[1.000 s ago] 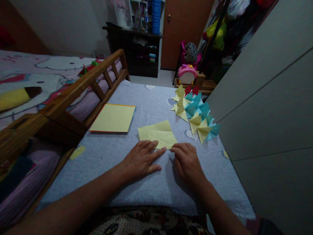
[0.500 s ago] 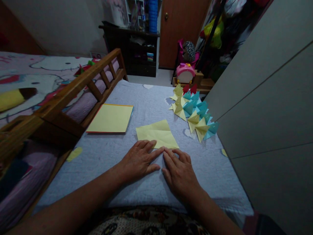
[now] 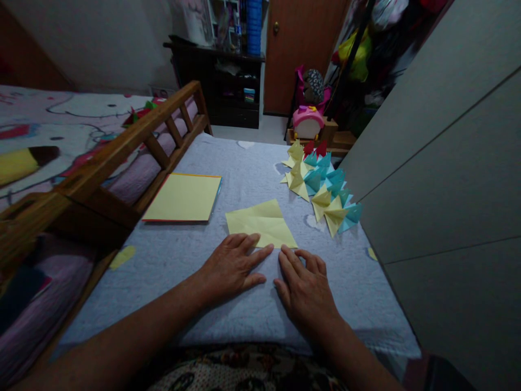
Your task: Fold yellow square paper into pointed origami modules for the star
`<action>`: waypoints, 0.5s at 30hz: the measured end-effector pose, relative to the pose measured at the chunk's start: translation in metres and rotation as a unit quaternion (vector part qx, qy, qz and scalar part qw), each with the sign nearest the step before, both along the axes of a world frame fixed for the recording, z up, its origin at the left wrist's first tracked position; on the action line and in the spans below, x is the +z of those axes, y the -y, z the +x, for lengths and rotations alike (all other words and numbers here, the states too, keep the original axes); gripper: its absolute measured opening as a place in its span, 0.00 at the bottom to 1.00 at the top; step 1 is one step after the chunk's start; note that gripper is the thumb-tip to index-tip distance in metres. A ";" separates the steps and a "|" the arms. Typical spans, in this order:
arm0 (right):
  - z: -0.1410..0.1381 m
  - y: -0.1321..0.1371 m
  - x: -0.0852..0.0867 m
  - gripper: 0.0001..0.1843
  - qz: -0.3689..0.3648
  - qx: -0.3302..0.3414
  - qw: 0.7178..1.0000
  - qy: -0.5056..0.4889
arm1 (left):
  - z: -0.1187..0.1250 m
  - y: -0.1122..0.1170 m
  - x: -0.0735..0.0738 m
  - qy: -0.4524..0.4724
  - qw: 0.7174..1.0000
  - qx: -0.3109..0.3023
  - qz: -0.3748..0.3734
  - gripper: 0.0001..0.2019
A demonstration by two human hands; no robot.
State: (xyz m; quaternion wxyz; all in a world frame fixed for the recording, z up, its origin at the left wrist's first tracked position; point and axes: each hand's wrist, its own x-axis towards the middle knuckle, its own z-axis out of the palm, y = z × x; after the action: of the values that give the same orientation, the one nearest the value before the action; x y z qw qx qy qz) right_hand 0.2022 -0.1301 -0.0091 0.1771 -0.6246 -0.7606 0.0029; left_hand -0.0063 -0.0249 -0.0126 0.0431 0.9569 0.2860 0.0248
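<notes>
A sheet of yellow paper (image 3: pixel 262 221) with crease lines lies in front of me on the blue cloth. Its near edge runs along my fingertips. My left hand (image 3: pixel 234 263) rests flat with fingers spread, the fingertips on the paper's near left part. My right hand (image 3: pixel 305 282) is open, its fingertips at the near edge towards the right corner; whether they press on the paper I cannot tell. Neither hand grips anything.
A stack of square paper (image 3: pixel 185 198), yellow on top, lies left of the sheet. Several folded paper pieces (image 3: pixel 321 182) in yellow, blue and red stand at the back right. A wooden rail (image 3: pixel 122 146) borders the left; a pale panel (image 3: pixel 443 163) borders the right.
My right hand has slid a little to the right along the paper's near edge, away from my left index finger. The left hand and the sheet have hardly moved.
</notes>
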 end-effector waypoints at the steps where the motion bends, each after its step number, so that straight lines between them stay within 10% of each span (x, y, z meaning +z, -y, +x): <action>1: 0.001 0.000 0.000 0.23 0.003 -0.004 1.000 0.002 | 0.000 0.000 0.000 0.001 1.000 -0.001 -0.002 0.32; 15: 0.022 0.006 0.001 0.20 -0.009 -0.034 0.999 0.017 | 0.000 0.000 0.002 -0.007 1.000 0.001 -0.008 0.32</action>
State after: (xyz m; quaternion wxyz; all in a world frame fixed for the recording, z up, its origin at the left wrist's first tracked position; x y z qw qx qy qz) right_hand 0.2243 -0.1362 -0.0077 0.1584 -0.6515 -0.7419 -0.0073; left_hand -0.0064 -0.0250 -0.0108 0.0489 0.9564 0.2875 0.0158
